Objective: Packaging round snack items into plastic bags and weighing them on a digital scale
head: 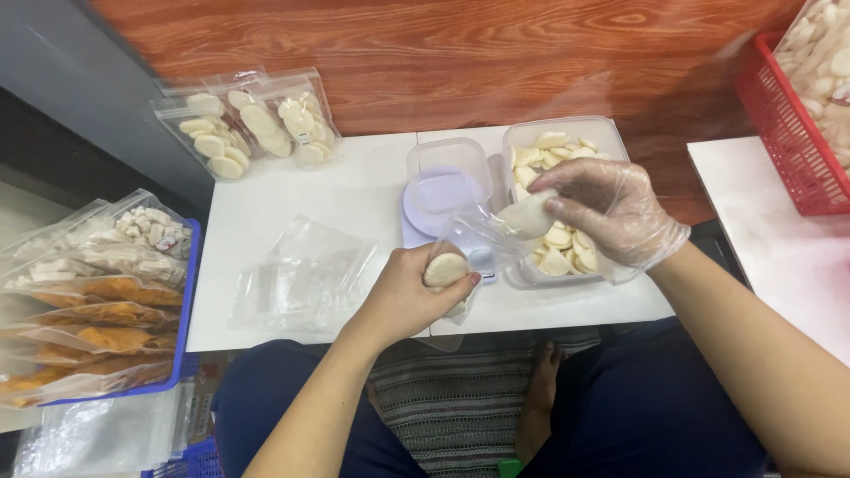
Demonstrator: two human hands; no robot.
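A pile of empty clear bags (305, 279) lies on my worktop (354, 199) toward its left edge, and three filled packets of pale slices (252, 124) sit at its far left corner. Off the left edge, a blue crate (188, 292) holds packed bags. At the far edge, an empty clear tub (449, 173) rests on a scale (416, 221); beside it a clear box (567, 133) holds pale round slices. My left hand (403, 296) grips a clear bag (474, 243) with slices inside near the front edge. My gloved right hand (615, 208) pinches one slice (529, 215) at the bag's mouth.
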